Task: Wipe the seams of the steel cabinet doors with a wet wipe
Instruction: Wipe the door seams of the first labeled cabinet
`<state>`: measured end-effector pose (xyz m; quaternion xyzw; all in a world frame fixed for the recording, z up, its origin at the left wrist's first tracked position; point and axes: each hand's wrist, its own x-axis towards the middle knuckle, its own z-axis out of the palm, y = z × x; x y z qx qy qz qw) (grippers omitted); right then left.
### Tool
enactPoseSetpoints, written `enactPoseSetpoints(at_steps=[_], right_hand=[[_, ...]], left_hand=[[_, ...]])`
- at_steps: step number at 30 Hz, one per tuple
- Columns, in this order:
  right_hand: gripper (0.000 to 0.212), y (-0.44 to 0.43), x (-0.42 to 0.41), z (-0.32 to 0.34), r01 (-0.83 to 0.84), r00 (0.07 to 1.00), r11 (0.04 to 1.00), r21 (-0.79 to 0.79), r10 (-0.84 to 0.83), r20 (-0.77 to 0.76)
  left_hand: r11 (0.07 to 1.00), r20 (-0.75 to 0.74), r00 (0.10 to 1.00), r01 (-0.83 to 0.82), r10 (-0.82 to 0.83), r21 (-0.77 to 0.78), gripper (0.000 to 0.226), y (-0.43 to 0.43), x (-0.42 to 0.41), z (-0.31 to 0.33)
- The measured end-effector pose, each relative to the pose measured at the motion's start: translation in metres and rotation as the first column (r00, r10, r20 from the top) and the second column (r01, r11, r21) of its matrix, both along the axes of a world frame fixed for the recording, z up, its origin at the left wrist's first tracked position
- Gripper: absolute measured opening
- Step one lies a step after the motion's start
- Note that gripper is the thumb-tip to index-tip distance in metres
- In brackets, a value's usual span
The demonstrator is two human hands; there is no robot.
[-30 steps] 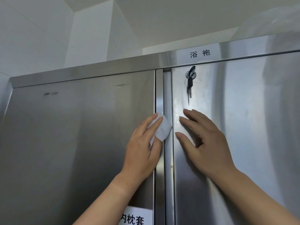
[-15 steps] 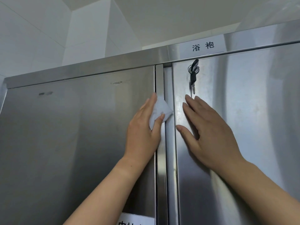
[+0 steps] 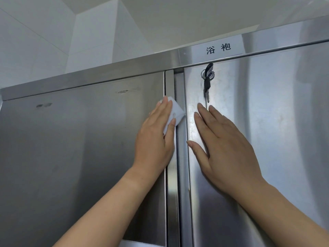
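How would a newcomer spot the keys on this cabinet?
Find the white label on the top rail. Just below it, at the right door's upper left corner, black-headed keys hang from the lock: the only dangling thing on the steel.

The left hand (image 3: 153, 139) presses a white wet wipe (image 3: 175, 114) flat on the seam (image 3: 175, 184) near the cabinet's top edge; the right hand (image 3: 226, 150) lies flat on the right door (image 3: 284, 131), below the key (image 3: 206, 84).

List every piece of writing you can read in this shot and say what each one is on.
"浴 袍": black characters on the white label stuck to the steel cabinet's top rail, above the right door.
Key in the right door's lock: no marking legible.
Pale strip at the picture's bottom edge, on the left door: cut off, no text shows.
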<state>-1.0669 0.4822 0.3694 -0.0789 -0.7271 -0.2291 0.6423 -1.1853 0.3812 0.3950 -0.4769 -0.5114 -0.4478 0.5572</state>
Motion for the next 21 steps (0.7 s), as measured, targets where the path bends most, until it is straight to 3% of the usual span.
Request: enactPoseSetpoints(at_steps=[6, 12, 21], right_hand=[[0.056, -0.001, 0.001, 0.002, 0.005, 1.0, 1.0, -0.011, -0.005, 0.027], [0.056, -0.002, 0.001, 0.001, -0.004, 1.0, 1.0, -0.02, 0.004, 0.017], [0.057, -0.001, 0.001, 0.001, -0.003, 1.0, 1.0, -0.023, 0.004, 0.021]], left_hand=[[0.996, -0.027, 0.996, -0.089, 0.088, -0.029, 0.043, -0.004, -0.003, 0.028], [0.999, 0.006, 1.0, 0.012, -0.012, 0.038, 0.049, 0.005, -0.002, 0.021], [0.99, -0.046, 0.999, 0.031, -0.024, 0.141, 0.031, 0.001, -0.002, 0.038]])
